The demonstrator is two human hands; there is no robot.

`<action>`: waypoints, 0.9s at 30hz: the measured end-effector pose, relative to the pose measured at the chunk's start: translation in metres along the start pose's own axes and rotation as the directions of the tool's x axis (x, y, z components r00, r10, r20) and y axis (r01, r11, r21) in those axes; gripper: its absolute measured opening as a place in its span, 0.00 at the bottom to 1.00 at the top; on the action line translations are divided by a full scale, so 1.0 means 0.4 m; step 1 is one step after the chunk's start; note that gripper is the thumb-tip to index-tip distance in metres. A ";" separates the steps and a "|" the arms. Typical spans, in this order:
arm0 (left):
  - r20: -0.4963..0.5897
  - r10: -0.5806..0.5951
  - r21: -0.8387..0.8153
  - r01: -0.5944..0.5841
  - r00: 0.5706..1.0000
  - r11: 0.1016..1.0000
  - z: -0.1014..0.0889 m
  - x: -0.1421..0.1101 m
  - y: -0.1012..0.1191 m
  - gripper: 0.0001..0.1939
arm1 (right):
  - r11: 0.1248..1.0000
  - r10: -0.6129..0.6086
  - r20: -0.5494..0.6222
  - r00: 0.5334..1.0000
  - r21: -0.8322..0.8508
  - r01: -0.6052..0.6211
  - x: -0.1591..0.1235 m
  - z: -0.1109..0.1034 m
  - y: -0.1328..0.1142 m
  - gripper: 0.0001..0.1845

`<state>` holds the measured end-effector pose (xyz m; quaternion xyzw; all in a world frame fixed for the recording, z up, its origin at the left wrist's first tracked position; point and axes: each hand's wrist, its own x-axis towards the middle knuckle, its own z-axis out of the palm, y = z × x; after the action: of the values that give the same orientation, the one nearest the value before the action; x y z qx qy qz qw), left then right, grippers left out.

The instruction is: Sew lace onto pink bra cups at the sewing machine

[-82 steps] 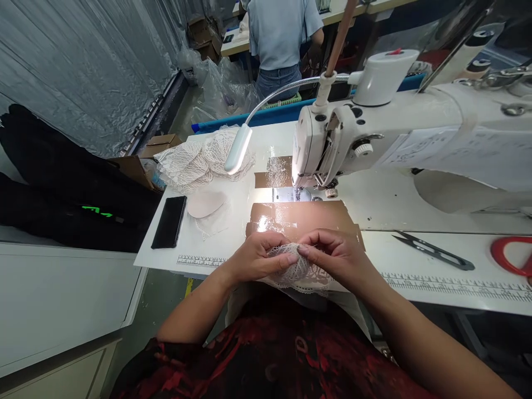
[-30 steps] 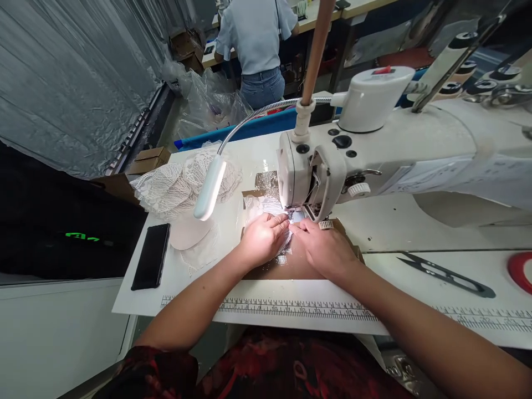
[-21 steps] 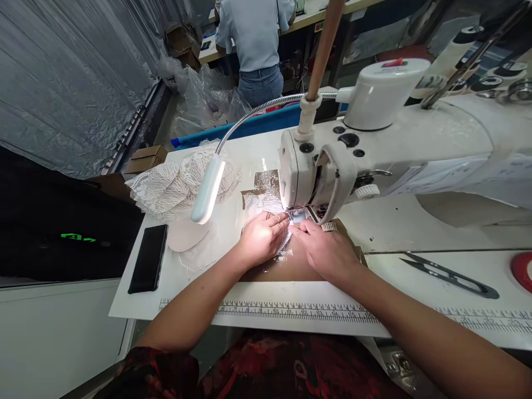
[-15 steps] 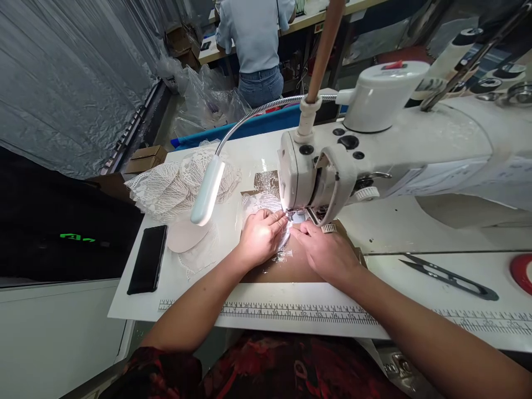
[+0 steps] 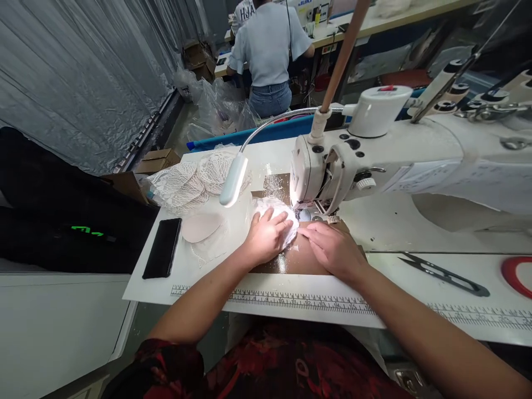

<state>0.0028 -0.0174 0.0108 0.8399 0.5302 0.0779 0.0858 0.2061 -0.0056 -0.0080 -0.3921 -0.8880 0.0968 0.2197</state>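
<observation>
Near the centre of the view, a person seen from above works at a white table (image 5: 386, 235), a piece of pale lace (image 5: 279, 205) lying on brown cardboard (image 5: 307, 261) just below a sewing machine (image 5: 424, 144). The left hand (image 5: 266, 238) rests on the lace with fingers spread apart, flat rather than closed on it, covering much of the piece. The right hand (image 5: 334, 249) reaches in from 4 o'clock, its forefinger at the lace's right edge; the thumb is hard to make out, so whether it pinches the fabric cannot be told. The machine's head stands at 1 o'clock from the lace; its needle area is lost in glare and small parts, and its body is cut off at the right. At 10 o'clock lies a heap of lace (image 5: 178, 185), partly hidden by a slim lamp (image 5: 234, 180). A beige oval (image 5: 202, 227) sits at 9 o'clock, with a dark phone (image 5: 162, 247) beyond it. Between 3 and 4 o'clock lie thread snips (image 5: 444, 275) and a red loop (image 5: 507, 277) cropped by the frame. At 12 o'clock, a co-worker in a light blue shirt (image 5: 270, 50) faces away, head cut off above.
</observation>
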 end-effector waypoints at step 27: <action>0.392 0.069 -0.843 0.328 0.917 0.426 -0.079 0.025 -0.098 0.23 | 0.973 -0.190 0.090 0.978 0.152 0.175 -0.009 -0.016 0.024 0.15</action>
<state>-0.0341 0.0102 0.0330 0.6190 0.4455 0.1811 0.6210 0.2175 -0.0019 -0.0068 -0.2866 -0.9212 0.1601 0.2086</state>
